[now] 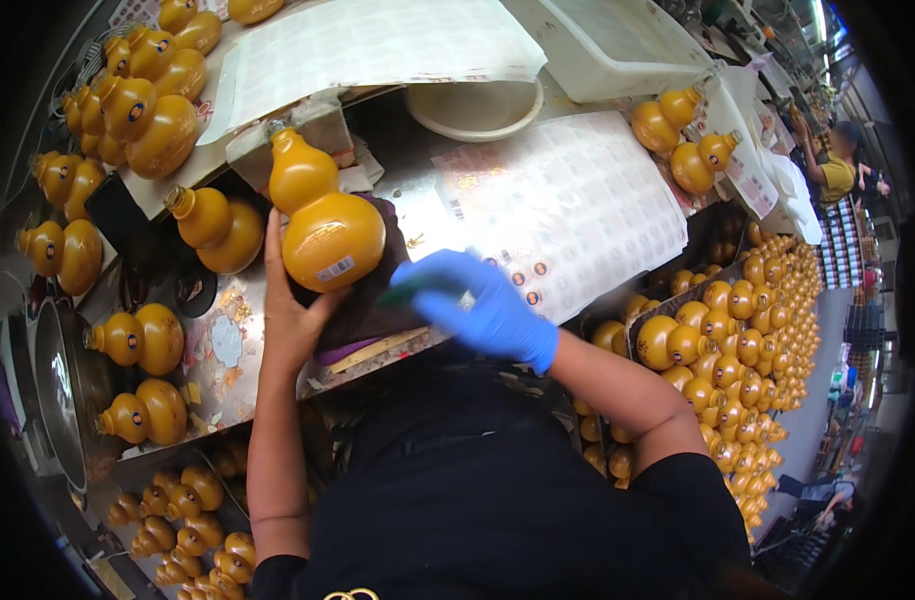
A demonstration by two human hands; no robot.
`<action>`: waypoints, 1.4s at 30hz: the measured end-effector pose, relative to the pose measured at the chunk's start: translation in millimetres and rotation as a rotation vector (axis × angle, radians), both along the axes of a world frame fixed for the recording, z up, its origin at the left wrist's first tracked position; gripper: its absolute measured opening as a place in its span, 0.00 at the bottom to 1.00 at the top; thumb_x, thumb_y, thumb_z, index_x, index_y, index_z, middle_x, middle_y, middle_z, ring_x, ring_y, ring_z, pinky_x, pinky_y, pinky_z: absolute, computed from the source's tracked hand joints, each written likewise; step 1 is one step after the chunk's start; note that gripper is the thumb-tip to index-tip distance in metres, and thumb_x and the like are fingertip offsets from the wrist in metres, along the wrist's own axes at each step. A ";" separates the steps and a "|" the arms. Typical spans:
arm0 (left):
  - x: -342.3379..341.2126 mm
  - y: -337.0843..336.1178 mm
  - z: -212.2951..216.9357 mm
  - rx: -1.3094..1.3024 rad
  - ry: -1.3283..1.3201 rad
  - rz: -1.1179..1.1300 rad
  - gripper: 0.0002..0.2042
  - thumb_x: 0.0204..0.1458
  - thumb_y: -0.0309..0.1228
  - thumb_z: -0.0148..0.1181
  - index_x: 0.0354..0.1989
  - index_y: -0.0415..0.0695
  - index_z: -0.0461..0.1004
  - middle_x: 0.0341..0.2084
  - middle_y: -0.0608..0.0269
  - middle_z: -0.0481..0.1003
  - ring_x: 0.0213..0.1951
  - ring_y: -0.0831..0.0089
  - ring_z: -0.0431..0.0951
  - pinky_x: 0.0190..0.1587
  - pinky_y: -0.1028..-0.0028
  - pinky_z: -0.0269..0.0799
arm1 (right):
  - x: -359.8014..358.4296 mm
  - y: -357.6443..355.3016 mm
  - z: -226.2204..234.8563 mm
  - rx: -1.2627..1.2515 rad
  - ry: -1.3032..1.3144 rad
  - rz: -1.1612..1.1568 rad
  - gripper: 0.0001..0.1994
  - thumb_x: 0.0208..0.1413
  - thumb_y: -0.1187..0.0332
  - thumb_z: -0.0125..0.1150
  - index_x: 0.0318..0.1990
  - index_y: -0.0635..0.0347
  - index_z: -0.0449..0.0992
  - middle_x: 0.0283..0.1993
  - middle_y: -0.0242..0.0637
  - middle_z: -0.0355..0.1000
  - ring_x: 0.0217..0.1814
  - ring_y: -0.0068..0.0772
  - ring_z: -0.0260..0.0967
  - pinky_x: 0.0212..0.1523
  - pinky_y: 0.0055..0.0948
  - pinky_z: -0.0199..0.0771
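A yellow gourd-shaped bottle [333, 240] with a small barcode label low on its body leans with its neck away from me. My bare left hand [296, 325] grips it by its lower left side, the thumb under the base. To its right, my right hand [488, 315] wears a blue glove and is closed on a dark green object [418, 288], blurred and too unclear to name. A gap shows between that object and the bottle. Under the bottle lies a dark cloth [378, 315]. Another yellow gourd bottle [218, 228] stands just left of the held one.
A sheet of round stickers [588, 200] covers the bench's right side. White sheets [378, 45], a white bowl [478, 108] and a plastic bin [628, 50] lie beyond. Several gourd bottles [143, 335] line the left; crowds of them [738, 330] fill the right. A metal basin [66, 390] sits left.
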State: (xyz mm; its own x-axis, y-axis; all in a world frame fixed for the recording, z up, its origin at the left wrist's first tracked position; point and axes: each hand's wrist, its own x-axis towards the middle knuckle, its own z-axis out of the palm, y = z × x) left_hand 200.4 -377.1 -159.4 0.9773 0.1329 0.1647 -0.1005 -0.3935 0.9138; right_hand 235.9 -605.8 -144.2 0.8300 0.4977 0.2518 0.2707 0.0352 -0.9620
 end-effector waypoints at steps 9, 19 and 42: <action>3.6 -23.6 22.2 0.612 -0.459 0.113 0.46 0.33 0.29 0.77 0.65 0.43 0.57 0.58 0.53 0.63 0.60 0.58 0.64 0.63 0.63 0.59 | 112.9 -91.3 -44.4 -1.117 -0.151 -0.377 0.19 0.57 0.65 0.46 0.56 0.40 0.74 0.34 0.41 0.77 0.36 0.40 0.75 0.39 0.36 0.74; -3.1 -23.2 -1.8 0.447 -0.264 0.208 0.44 0.41 0.22 0.69 0.68 0.43 0.52 0.63 0.51 0.56 0.65 0.56 0.56 0.66 0.63 0.49 | 10.0 -196.0 -41.2 -1.232 -0.168 -0.525 0.21 0.55 0.68 0.48 0.55 0.33 0.75 0.35 0.39 0.77 0.35 0.44 0.75 0.36 0.39 0.74; -3.7 -8.6 -2.2 0.334 -0.218 0.148 0.45 0.41 0.28 0.72 0.68 0.41 0.51 0.61 0.51 0.60 0.60 0.58 0.63 0.61 0.66 0.59 | -59.3 -223.7 -102.2 -0.012 0.235 -1.271 0.05 0.58 0.73 0.60 0.38 0.66 0.75 0.35 0.32 0.73 0.36 0.20 0.68 0.39 0.20 0.69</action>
State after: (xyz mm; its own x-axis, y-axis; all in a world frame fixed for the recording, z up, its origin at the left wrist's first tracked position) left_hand 196.7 -385.7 -161.6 0.8895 0.1735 0.4227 -0.1973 -0.6887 0.6977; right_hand 176.6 -829.6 -246.4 0.7438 -0.6674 0.0371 -0.0669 -0.1295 -0.9893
